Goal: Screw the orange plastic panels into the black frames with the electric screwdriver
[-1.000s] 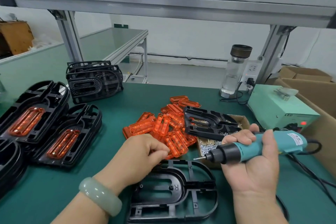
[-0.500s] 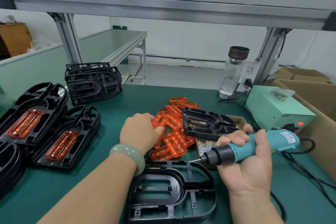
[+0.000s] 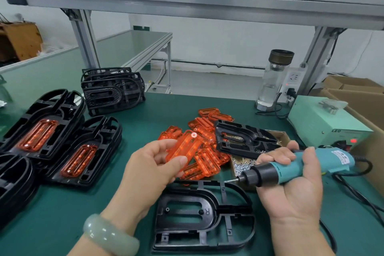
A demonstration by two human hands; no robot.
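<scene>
My left hand (image 3: 154,169) pinches one orange plastic panel (image 3: 187,147) between thumb and fingers, lifted above the table. Behind it lies a loose pile of orange panels (image 3: 207,162). An empty black frame (image 3: 204,217) marked R lies flat on the green mat just below both hands. My right hand (image 3: 291,185) grips the teal electric screwdriver (image 3: 295,165), its bit pointing left over the frame's upper right corner. Another black frame (image 3: 244,139) rests tilted on the box of screws (image 3: 242,165).
Frames with orange panels fitted (image 3: 78,151) are stacked at the left, with a stack of empty black frames (image 3: 112,91) behind them. A glass bottle (image 3: 273,81) and a green power unit (image 3: 324,122) stand at the right, beside cardboard boxes (image 3: 357,93). The screwdriver's cord (image 3: 357,191) trails right.
My left hand reached into the orange pile, took one panel and has lifted it toward me. My right hand with the screwdriver has stayed over the frame.
</scene>
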